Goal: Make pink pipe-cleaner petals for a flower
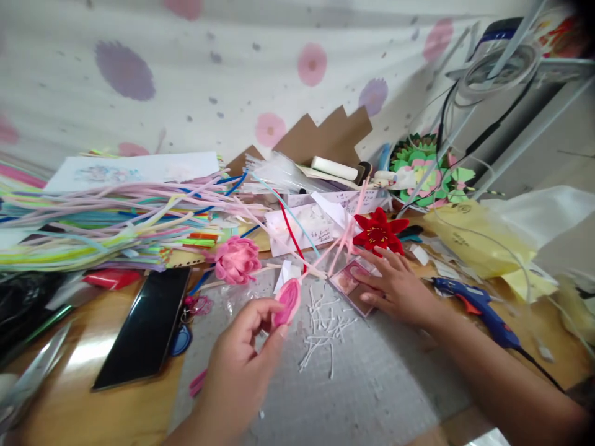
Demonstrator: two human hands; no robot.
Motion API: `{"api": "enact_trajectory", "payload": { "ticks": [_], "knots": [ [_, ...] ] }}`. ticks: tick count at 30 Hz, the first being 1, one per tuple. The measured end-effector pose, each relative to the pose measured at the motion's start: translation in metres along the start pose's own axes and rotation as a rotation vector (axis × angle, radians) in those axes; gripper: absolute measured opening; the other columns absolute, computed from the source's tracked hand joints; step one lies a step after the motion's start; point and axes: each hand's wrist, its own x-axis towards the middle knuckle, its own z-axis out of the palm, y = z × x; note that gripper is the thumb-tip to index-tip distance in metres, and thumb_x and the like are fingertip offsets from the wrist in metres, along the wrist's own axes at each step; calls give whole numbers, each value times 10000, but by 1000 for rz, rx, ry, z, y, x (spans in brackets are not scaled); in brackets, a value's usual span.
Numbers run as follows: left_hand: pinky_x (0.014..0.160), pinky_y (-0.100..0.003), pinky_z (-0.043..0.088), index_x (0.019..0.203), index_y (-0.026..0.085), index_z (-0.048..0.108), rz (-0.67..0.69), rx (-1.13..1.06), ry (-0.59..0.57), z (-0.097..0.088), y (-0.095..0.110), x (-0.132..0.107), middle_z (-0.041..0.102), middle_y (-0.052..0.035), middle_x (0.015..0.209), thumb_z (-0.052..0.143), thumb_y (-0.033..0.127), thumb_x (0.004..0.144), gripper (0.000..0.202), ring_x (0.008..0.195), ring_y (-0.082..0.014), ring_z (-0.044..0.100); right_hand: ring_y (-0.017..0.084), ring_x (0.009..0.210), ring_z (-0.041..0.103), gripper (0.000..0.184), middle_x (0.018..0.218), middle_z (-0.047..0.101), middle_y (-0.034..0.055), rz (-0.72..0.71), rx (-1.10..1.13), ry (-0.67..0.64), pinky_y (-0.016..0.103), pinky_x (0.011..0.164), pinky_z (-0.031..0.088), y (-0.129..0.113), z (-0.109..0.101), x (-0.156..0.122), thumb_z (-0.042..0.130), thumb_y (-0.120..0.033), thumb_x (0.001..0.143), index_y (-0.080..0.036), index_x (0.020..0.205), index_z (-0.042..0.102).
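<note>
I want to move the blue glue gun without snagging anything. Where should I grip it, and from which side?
Probably grip the blue glue gun by its thick mid-body, coming from above. It lies flat on the table, nozzle up-left, cord trailing lower right past the right hand and its forearm.

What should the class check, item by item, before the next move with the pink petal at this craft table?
1. Pink petal pinched in the left hand: ok.
2. Right hand resting on the small card: ok.
3. Blue glue gun lying clear of both hands: ok.
4. Glue gun hot or switched on: cannot tell.
5. White trimmed bits cleared off the grey mat: not ok.
6. Pink flower within view beside the phone: ok.
</note>
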Motion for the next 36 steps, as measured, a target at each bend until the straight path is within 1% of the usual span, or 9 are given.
{"api": "enact_trajectory", "payload": {
  "ticks": [4, 6, 8, 11, 14, 18, 21, 30, 36],
  "knots": [
    [630, -250, 422, 915, 221, 573, 19, -32, -33, 1, -4, -1, 601, 26, 728, 557, 255, 810, 111, 686, -137, 568, 405, 1321, 245, 492, 1491, 272, 90, 7, 19, 151, 661, 1004, 254, -31, -16, 2, 344, -555, 947, -268, 1286, 556],
    [605, -242, 423, 875, 212, 578, 23, -64, -34, 2, -2, -2, 599, 29, 690, 572, 253, 793, 91, 653, -133, 567, 386, 1348, 201, 609, 1519, 195, 81, -87, 136, 234, 619, 1024, 273, -54, -31, 5, 261, -646, 922, -292, 1382, 444],
    [582, -235, 427, 838, 203, 579, 18, -112, -33, 2, 2, -3, 603, 29, 659, 583, 246, 775, 76, 630, -133, 575, 387, 1366, 156, 642, 1535, 139, 63, -173, 220, 266, 632, 1031, 248, -75, -44, 8, 233, -687, 899, -338, 1422, 364],
    [590, -232, 452, 817, 196, 580, 4, -205, -51, 1, 8, -4, 636, 22, 662, 588, 225, 757, 67, 641, -138, 612, 407, 1369, 133, 629, 1542, 106, 53, -237, 266, 234, 662, 1017, 225, -91, -54, 9, 264, -706, 882, -391, 1421, 342],
    [607, -229, 468, 796, 193, 582, -19, -278, -97, -1, 11, -4, 664, 15, 669, 597, 214, 750, 53, 655, -141, 638, 417, 1366, 138, 615, 1542, 109, 54, -261, 266, 209, 674, 1013, 207, -91, -53, 8, 297, -709, 875, -411, 1410, 353],
    [637, -227, 469, 799, 199, 592, -26, -331, -132, -3, 10, -6, 669, 23, 670, 601, 204, 763, 37, 675, -135, 643, 406, 1374, 115, 602, 1542, 119, 61, -228, 218, 259, 663, 1009, 220, -89, -52, 7, 266, -694, 889, -397, 1400, 381],
    [653, -225, 460, 814, 205, 592, -32, -364, -157, -3, 7, -6, 670, 28, 681, 596, 202, 780, 35, 689, -129, 637, 401, 1375, 119, 590, 1540, 138, 59, -265, 185, 268, 662, 1013, 212, -90, -53, 7, 291, -691, 887, -413, 1401, 369],
    [631, -231, 434, 796, 195, 593, -65, -359, -203, -3, 8, -4, 663, 23, 666, 607, 190, 765, 35, 654, -128, 616, 393, 1374, 138, 613, 1538, 152, 57, -258, 134, 317, 651, 1033, 187, -85, -50, 11, 333, -706, 868, -422, 1411, 341],
    [619, -235, 432, 785, 179, 590, -82, -373, -248, -3, 11, -6, 656, 17, 665, 629, 199, 748, 57, 627, -121, 602, 418, 1364, 150, 657, 1540, 152, 60, -262, 123, 346, 664, 1027, 179, -91, -47, 6, 415, -713, 839, -407, 1416, 340]
  ]
}}
